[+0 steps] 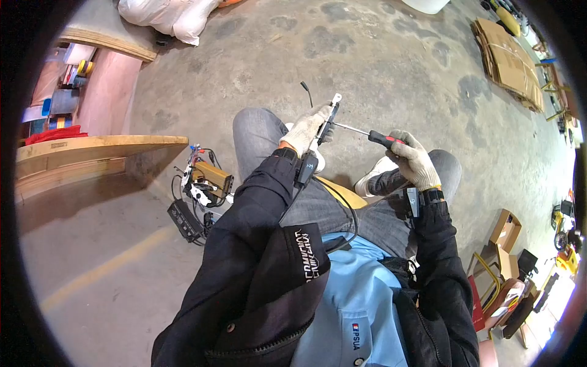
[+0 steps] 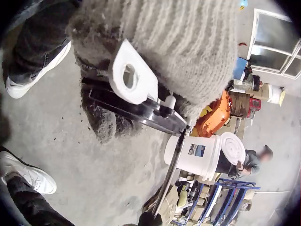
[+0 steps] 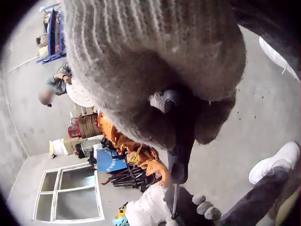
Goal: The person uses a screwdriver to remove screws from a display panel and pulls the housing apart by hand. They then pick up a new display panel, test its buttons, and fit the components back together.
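Observation:
My gloved left hand (image 1: pixel 309 129) grips a narrow black part (image 2: pixel 136 108) with a white holed tab (image 2: pixel 129 77) at its end. In my gloved right hand (image 1: pixel 414 160) is a screwdriver with a red and black handle (image 1: pixel 384 139); the fingers curl round it. Its metal shaft (image 2: pixel 170 176) reaches across to the black part, and the tip meets it near the left fingers. The glove hides some of the part. In the right wrist view the dark handle (image 3: pixel 181 146) comes out below the right hand (image 3: pixel 155 61).
A gold box with wires (image 1: pixel 213 177) and a black adapter (image 1: pixel 183 220) lie on the floor at left, beside a wooden bench (image 1: pixel 104 147). Flattened cardboard (image 1: pixel 507 61) lies at upper right. A person (image 2: pixel 254 162) is beside a white bucket (image 2: pixel 200 153).

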The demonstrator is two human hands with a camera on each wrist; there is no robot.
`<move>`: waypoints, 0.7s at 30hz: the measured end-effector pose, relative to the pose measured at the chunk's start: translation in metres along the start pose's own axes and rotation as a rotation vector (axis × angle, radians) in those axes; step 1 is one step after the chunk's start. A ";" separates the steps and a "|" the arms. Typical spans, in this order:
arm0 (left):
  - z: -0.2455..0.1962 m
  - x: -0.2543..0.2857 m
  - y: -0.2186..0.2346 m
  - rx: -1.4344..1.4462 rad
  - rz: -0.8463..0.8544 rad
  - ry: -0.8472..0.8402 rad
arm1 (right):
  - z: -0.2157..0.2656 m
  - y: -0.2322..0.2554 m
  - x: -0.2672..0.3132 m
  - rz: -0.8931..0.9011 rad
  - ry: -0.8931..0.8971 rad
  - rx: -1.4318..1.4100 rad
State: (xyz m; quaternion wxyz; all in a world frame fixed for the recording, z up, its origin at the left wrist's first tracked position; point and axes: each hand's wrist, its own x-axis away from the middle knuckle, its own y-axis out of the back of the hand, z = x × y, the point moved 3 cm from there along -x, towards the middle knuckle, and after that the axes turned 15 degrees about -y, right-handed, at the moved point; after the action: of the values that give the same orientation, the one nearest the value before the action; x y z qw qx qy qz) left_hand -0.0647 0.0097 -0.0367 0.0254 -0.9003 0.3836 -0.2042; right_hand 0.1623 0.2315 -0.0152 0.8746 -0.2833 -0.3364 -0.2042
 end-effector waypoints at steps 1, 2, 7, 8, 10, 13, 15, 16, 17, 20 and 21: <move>0.000 0.001 -0.001 0.010 -0.005 0.005 | 0.005 -0.012 0.007 -0.023 -0.020 -0.044; 0.000 0.001 -0.001 0.010 -0.004 0.006 | 0.008 -0.018 0.011 -0.047 -0.040 -0.088; -0.007 0.006 -0.002 -0.019 0.019 -0.030 | 0.002 -0.005 0.003 -0.026 -0.181 0.025; -0.007 0.006 -0.001 -0.018 0.021 -0.030 | 0.001 -0.004 0.002 -0.029 -0.115 -0.001; -0.006 0.006 0.000 -0.058 0.041 -0.056 | 0.000 -0.004 0.001 -0.032 -0.049 -0.025; -0.004 0.005 -0.001 -0.039 0.039 -0.051 | -0.002 0.000 -0.001 -0.070 -0.005 -0.052; -0.001 0.003 0.002 -0.066 0.043 -0.053 | 0.000 -0.003 0.000 -0.037 0.028 -0.016; 0.000 0.002 0.003 -0.092 0.047 -0.055 | 0.001 -0.005 0.001 -0.038 0.028 -0.017; 0.003 0.003 0.003 -0.092 0.048 -0.054 | 0.001 -0.008 0.003 -0.031 -0.002 -0.052; -0.006 0.009 -0.002 -0.058 0.032 -0.038 | 0.003 -0.008 0.005 -0.063 -0.089 -0.024; -0.007 0.009 -0.003 -0.066 0.037 -0.040 | 0.003 -0.007 0.005 -0.102 -0.148 0.037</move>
State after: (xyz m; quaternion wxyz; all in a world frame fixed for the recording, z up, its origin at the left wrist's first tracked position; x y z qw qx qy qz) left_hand -0.0597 0.0064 -0.0264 0.0073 -0.8973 0.4060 -0.1729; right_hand 0.1609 0.2271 -0.0074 0.8409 -0.2638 -0.4178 -0.2208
